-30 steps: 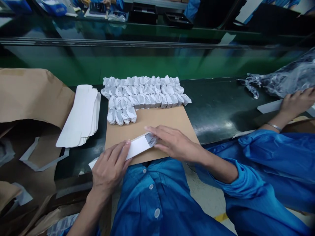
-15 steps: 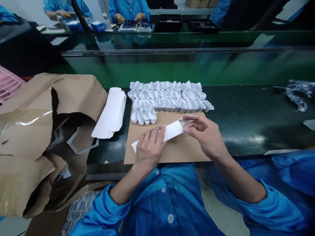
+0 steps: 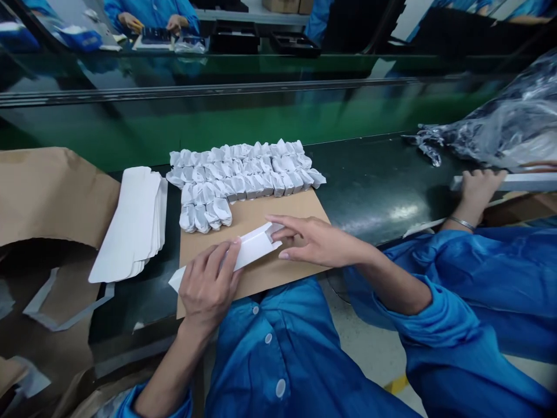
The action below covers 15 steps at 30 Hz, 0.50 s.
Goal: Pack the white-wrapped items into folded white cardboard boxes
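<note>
My left hand (image 3: 209, 284) grips a small white carton (image 3: 250, 251) from above, low over a brown cardboard sheet (image 3: 278, 212). My right hand (image 3: 311, 241) pinches the flap at the carton's open right end. Behind them on the sheet lie several rows of small white-wrapped pieces (image 3: 237, 177). A stack of flat white carton blanks (image 3: 133, 217) lies to the left on the dark bench.
Torn brown packing paper (image 3: 47, 191) fills the left side. A co-worker's hand (image 3: 478, 188) with a bracelet holds a white strip at the right, beside a crumpled clear plastic bag (image 3: 500, 130). A green conveyor (image 3: 243, 116) runs behind; more people work beyond it.
The view swung left and back to the right. Both hands stayed on the white carton, the right one working at its open end; a wrapped piece seen in the opening earlier no longer shows.
</note>
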{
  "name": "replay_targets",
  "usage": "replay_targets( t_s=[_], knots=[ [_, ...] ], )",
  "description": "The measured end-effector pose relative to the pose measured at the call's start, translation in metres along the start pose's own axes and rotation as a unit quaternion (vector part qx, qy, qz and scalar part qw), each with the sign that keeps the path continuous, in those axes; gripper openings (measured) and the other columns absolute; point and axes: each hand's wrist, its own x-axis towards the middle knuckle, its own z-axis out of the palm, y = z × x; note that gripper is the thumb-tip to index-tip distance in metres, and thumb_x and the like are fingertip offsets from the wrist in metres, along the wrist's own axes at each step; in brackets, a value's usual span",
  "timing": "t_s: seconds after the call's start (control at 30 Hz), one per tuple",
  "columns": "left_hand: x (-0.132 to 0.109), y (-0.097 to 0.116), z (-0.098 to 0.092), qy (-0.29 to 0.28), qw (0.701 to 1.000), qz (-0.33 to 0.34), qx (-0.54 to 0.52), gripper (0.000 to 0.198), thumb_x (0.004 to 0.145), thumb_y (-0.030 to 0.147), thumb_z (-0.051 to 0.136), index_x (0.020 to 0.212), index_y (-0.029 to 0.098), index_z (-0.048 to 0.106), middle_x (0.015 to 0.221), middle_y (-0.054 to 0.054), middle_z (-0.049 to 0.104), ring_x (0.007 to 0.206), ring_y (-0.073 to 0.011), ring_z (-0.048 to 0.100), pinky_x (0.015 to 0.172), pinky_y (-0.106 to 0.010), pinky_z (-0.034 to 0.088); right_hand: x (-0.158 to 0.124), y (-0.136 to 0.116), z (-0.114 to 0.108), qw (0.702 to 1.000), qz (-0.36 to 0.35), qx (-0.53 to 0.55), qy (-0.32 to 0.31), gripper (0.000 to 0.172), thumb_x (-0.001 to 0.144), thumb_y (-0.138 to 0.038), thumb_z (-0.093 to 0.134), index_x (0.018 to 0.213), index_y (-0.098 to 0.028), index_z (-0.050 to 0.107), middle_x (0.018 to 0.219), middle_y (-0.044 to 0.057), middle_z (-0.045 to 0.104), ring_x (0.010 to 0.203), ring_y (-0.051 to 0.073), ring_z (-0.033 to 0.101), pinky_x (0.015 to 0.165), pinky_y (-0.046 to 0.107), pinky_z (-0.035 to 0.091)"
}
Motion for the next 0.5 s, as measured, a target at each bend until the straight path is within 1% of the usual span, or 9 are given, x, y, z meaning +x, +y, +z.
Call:
replay_targets(
  t_s=[0.07, 0.1, 0.17, 0.2, 0.23, 0.3, 0.37, 0.43, 0.5],
  knots=[
    [-0.003, -0.001, -0.002, 0.015, 1.000, 0.004, 0.001, 0.060, 0.088, 0.027, 0.062, 0.145, 0.021, 0.044, 0.112, -0.012, 0.071, 0.100, -0.0262, 0.066, 0.080, -0.035, 0.042, -0.006, -0.003, 0.000, 0.996, 0.014, 0.064, -0.056, 0.081, 0.086, -0.021, 0.066, 0.155, -0.029, 0.024, 0.133, 0.009, 0.063, 0.073, 0.010, 0.067, 0.069, 0.025, 0.057],
    [-0.004, -0.002, -0.003, 0.033, 0.999, 0.001, 0.009, 0.062, 0.087, 0.027, 0.064, 0.145, 0.020, 0.044, 0.111, -0.013, 0.072, 0.099, -0.0267, 0.066, 0.079, -0.035, 0.042, -0.009, -0.004, 0.001, 0.990, 0.021, 0.118, -0.077, 0.085, 0.087, -0.020, 0.066, 0.156, -0.032, 0.018, 0.141, 0.011, 0.056, 0.066, 0.007, 0.064, 0.062, 0.021, 0.055],
    [-0.004, -0.004, -0.005, 0.062, 0.998, 0.003, 0.024, 0.066, 0.083, 0.025, 0.069, 0.144, 0.018, 0.046, 0.107, -0.014, 0.073, 0.095, -0.0275, 0.066, 0.077, -0.036, 0.042, -0.013, -0.006, 0.005, 0.971, 0.034, 0.218, -0.096, 0.093, 0.087, -0.020, 0.066, 0.156, -0.036, 0.006, 0.156, 0.015, 0.035, 0.065, 0.004, 0.062, 0.055, 0.017, 0.053],
    [-0.004, -0.006, -0.006, 0.067, 0.997, 0.017, 0.026, 0.067, 0.082, 0.024, 0.070, 0.144, 0.016, 0.046, 0.106, -0.014, 0.073, 0.094, -0.0276, 0.066, 0.077, -0.035, 0.042, -0.015, -0.007, 0.007, 0.963, 0.042, 0.246, -0.101, 0.096, 0.087, -0.021, 0.067, 0.156, -0.037, 0.002, 0.159, 0.017, 0.027, 0.068, 0.004, 0.063, 0.055, 0.016, 0.053],
    [-0.004, -0.007, -0.008, 0.065, 0.997, 0.037, 0.025, 0.067, 0.081, 0.022, 0.071, 0.143, 0.015, 0.047, 0.105, -0.014, 0.073, 0.094, -0.0275, 0.066, 0.077, -0.035, 0.043, -0.016, -0.008, 0.008, 0.958, 0.051, 0.259, -0.108, 0.097, 0.087, -0.023, 0.067, 0.156, -0.037, 0.000, 0.160, 0.018, 0.024, 0.070, 0.004, 0.063, 0.055, 0.016, 0.053],
    [-0.005, -0.007, -0.011, 0.059, 0.995, 0.077, 0.017, 0.067, 0.080, 0.020, 0.072, 0.143, 0.014, 0.047, 0.104, -0.014, 0.074, 0.094, -0.0270, 0.067, 0.077, -0.034, 0.043, -0.018, -0.011, 0.010, 0.955, 0.072, 0.255, -0.133, 0.098, 0.088, -0.026, 0.068, 0.156, -0.035, -0.003, 0.157, 0.020, 0.028, 0.068, 0.005, 0.063, 0.057, 0.017, 0.054],
    [-0.006, -0.007, -0.013, 0.065, 0.993, 0.096, 0.001, 0.065, 0.081, 0.017, 0.070, 0.142, 0.015, 0.048, 0.101, -0.013, 0.075, 0.093, -0.0264, 0.068, 0.077, -0.034, 0.044, -0.020, -0.015, 0.011, 0.956, 0.080, 0.236, -0.156, 0.104, 0.086, -0.031, 0.071, 0.157, -0.033, -0.005, 0.147, 0.021, 0.043, 0.066, 0.006, 0.063, 0.057, 0.019, 0.054],
    [-0.009, -0.007, -0.013, 0.066, 0.993, 0.100, -0.009, 0.063, 0.082, 0.017, 0.069, 0.142, 0.014, 0.049, 0.099, -0.013, 0.075, 0.092, -0.0262, 0.068, 0.076, -0.034, 0.043, -0.023, -0.019, 0.014, 0.962, 0.076, 0.217, -0.147, 0.106, 0.084, -0.035, 0.073, 0.157, -0.030, -0.004, 0.134, 0.018, 0.055, 0.066, 0.008, 0.064, 0.057, 0.020, 0.053],
    [-0.010, -0.005, -0.010, 0.064, 0.993, 0.098, -0.012, 0.062, 0.081, 0.019, 0.070, 0.140, 0.013, 0.051, 0.100, -0.014, 0.074, 0.092, -0.0266, 0.067, 0.076, -0.034, 0.043, -0.024, -0.024, 0.021, 0.969, 0.061, 0.202, -0.126, 0.102, 0.084, -0.036, 0.073, 0.158, -0.027, 0.003, 0.118, 0.013, 0.063, 0.065, 0.009, 0.062, 0.056, 0.019, 0.051]
  ],
)
